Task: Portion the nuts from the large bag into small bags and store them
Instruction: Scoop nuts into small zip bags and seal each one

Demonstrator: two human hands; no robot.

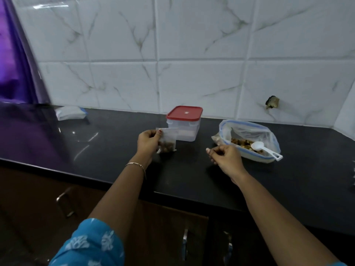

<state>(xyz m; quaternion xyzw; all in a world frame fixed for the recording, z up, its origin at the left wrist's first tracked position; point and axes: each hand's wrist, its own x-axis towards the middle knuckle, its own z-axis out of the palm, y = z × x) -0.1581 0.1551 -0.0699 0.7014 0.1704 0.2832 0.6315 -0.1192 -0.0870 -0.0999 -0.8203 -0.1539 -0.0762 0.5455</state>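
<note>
The small bag [166, 140], with a few nuts at its bottom, hangs pinched at its top edge in the left hand [148, 142] above the counter [115, 150]. Just behind that hand stands a clear tub [184, 123] with its red lid on. The right hand [223, 156] is loosely curled, holding nothing. Just beyond it lies the large bag [249, 140], open, with nuts and a white scoop [266, 148] inside. White marbled tiles [192, 54] back the dark counter. No writing is legible.

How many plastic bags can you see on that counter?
3: a small bag with nuts, held in the left hand; the large bag, open at right; a flat packet by the far-left wall, perhaps holding more bags.
</note>
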